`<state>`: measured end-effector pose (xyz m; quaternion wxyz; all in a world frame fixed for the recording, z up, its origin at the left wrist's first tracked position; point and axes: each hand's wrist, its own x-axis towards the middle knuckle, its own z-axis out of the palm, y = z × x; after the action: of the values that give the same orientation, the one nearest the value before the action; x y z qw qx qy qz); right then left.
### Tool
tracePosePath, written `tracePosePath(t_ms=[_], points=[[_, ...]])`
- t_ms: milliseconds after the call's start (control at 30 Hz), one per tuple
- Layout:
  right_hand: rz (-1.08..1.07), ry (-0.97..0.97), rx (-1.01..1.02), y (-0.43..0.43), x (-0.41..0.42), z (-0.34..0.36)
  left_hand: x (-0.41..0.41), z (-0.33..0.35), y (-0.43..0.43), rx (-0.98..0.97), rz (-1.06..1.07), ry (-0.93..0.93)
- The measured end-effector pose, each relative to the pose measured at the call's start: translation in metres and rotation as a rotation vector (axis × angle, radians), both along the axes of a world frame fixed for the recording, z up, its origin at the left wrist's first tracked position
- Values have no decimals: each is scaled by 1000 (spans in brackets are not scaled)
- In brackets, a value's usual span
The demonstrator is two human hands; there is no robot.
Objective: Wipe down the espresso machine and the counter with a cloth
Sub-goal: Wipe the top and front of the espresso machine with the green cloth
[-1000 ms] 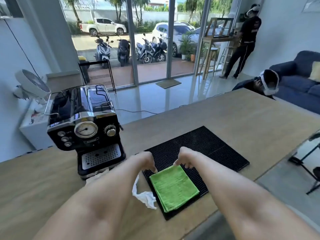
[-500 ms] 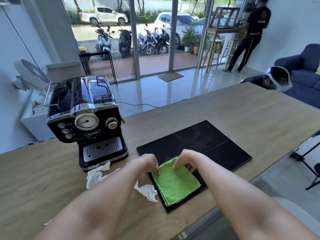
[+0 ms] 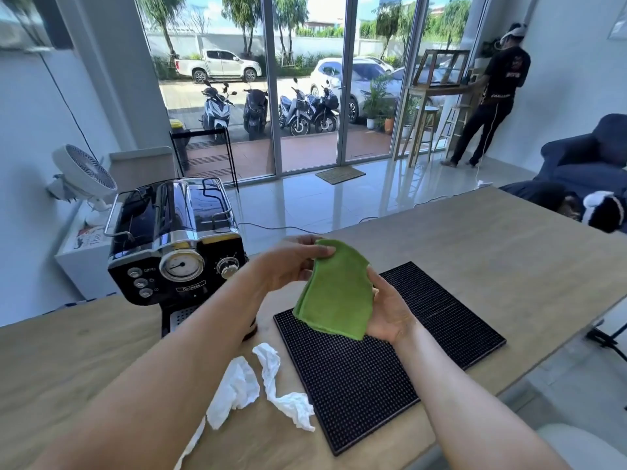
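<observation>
- Green cloth (image 3: pixel 334 293) lifted off the black mat (image 3: pixel 424 334), now airborne above it.
- Left hand (image 3: pixel 291 262) pinches its top; right hand (image 3: pixel 388 312) holds it from beneath.
- Espresso machine (image 3: pixel 176 245) at nine o'clock; wiping likely next.

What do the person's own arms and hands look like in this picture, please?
The left forearm and right forearm are bare, with no sleeves in view. The left grip and right grip are bare hands without gloves. No watch, bracelet or ring shows on the visible parts.
</observation>
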<state>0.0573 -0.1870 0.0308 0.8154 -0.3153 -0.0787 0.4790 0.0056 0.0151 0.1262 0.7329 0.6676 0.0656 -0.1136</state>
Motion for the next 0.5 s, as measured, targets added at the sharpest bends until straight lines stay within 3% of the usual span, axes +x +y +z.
tracePosePath(t_ms=[100,233,333,500], points=[[5,-112,96,16,-11,24,2,37,1,166,101,-71],[-62,-179,25,36,-9,62,-6,80,18,437,230,-212],[-152,-193,-29,48,-2,89,-13,99,34,527,291,-325],[-202,-331,-232,110,13,137,-39,116,131,738,739,-448]])
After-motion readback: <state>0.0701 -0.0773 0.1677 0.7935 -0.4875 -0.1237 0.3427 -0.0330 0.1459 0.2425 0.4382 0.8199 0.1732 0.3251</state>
